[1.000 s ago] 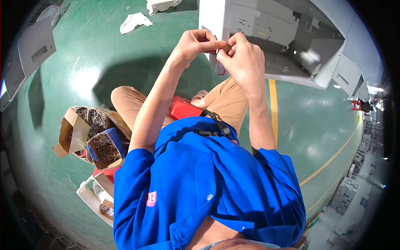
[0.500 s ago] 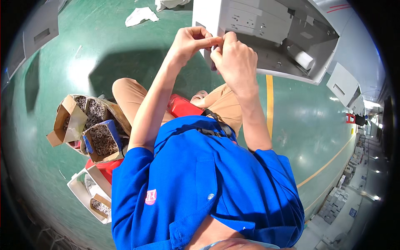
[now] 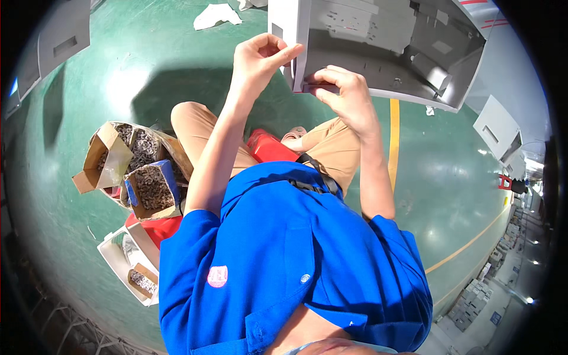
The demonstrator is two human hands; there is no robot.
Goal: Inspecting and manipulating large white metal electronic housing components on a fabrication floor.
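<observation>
Grey sheet-metal housing (image 3: 378,47) was seen at 12 o'clock, long axis approx. 10-to-4, open side facing down. Left hand (image 3: 260,59) was pinched at its corner, contents indiscernible; right hand (image 3: 346,97) was curled, fingertips pressed on lower edge.

I am sitting on a factory floor: the green painted concrete floor (image 3: 83,106) with yellow lane lines (image 3: 394,142) is running toward stacked goods at the lower right, grey sheet-metal housings (image 3: 408,47) are standing across the top, and cartons of small metal parts (image 3: 145,171) are lying at my left.
</observation>
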